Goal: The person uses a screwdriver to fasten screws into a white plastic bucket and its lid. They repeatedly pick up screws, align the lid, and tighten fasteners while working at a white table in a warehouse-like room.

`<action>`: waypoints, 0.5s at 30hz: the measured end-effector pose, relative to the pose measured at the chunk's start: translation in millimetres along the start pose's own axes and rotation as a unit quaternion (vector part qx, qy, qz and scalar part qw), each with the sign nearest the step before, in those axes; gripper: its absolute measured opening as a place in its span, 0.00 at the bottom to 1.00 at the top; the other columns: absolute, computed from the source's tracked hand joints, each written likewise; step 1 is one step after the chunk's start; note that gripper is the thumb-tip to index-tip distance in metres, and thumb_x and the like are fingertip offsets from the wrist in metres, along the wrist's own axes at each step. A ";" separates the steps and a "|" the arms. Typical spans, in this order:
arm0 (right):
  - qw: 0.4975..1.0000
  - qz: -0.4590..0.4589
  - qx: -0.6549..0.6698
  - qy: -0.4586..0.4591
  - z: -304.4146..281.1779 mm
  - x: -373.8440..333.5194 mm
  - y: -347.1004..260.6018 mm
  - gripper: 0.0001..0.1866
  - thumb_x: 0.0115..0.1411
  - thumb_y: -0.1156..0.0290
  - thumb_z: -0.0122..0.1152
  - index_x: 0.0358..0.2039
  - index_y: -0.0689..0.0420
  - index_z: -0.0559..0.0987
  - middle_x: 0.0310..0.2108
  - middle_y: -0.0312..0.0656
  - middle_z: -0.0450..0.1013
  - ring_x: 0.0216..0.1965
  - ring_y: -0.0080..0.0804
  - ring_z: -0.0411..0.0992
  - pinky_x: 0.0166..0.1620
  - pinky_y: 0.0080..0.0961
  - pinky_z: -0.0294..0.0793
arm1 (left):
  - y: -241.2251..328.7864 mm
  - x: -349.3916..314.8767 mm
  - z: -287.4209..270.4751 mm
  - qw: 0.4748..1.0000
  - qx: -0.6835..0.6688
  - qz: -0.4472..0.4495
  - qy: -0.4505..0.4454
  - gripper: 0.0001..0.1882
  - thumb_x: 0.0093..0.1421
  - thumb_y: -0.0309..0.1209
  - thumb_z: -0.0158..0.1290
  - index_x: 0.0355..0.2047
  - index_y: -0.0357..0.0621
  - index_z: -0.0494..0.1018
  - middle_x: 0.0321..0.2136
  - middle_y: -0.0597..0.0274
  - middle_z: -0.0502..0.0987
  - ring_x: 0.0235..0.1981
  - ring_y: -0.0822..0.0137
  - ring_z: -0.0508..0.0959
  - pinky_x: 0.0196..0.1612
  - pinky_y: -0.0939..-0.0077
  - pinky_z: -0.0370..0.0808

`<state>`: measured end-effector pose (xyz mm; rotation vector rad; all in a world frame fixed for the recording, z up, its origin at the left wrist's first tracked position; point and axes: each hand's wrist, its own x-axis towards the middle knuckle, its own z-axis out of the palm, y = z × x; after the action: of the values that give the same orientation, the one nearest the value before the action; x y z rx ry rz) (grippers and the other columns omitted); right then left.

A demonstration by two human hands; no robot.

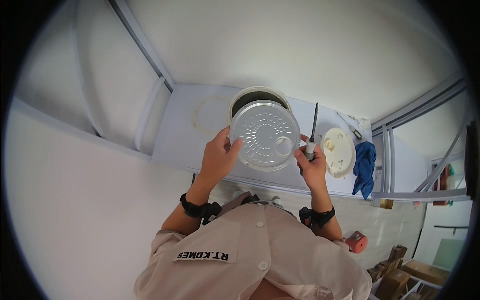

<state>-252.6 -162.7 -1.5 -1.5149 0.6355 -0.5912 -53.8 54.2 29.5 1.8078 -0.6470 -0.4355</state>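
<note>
A round silver metal cover [260, 156], with rings of slots and one larger round hole, is held up at a tilt in front of me. My left hand [220, 156] grips its left edge, thumb on the face. In my right hand [312, 162] is a screwdriver [314, 125], its dark shaft pointing up. That hand's fingertips are at the cover's right edge; whether they press on it I cannot tell. Behind the cover stands a round off-white housing [262, 90] with a dark inside, partly hidden by the cover.
On the white table [170, 145], a round cream lid [349, 152] with small pale bits lies to the right. A blue cloth [365, 167] is beside it, and a utility knife [356, 132] lies behind. Metal frame posts [387, 160] border the right. A red roll [356, 242] sits on the floor.
</note>
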 end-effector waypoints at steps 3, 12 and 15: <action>1.000 -0.001 0.014 0.014 17.8 -4.7 2.2 0.23 0.67 0.75 0.70 0.62 0.60 0.80 0.32 0.29 0.75 0.30 0.15 0.70 0.35 0.18 0.72 | -3.4 -1.2 -15.0 0.999 0.042 0.000 -0.004 0.39 0.69 0.37 0.62 0.72 0.28 0.63 0.26 0.56 0.85 0.26 0.70 0.81 0.34 0.74 0.76; 0.996 -0.042 -0.034 0.077 37.2 -2.4 3.9 0.18 0.68 0.75 0.69 0.57 0.61 0.81 0.34 0.30 0.76 0.32 0.16 0.69 0.38 0.19 0.72 | -41.3 9.1 -15.4 0.998 0.045 0.029 -0.035 0.43 0.67 0.42 0.65 0.74 0.29 0.61 0.22 0.59 0.81 0.23 0.68 0.79 0.34 0.73 0.77; 0.994 -0.057 -0.066 0.063 35.1 7.2 6.1 0.16 0.69 0.76 0.68 0.56 0.61 0.81 0.37 0.32 0.75 0.34 0.17 0.70 0.40 0.20 0.73 | -37.9 11.2 -11.7 0.997 0.054 0.051 -0.037 0.40 0.68 0.36 0.66 0.73 0.29 0.62 0.23 0.63 0.80 0.25 0.76 0.76 0.33 0.79 0.75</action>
<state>-223.1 -143.0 -9.0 -1.6556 0.7002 -0.7480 -30.1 65.0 -2.5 1.8577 -0.8235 -0.4070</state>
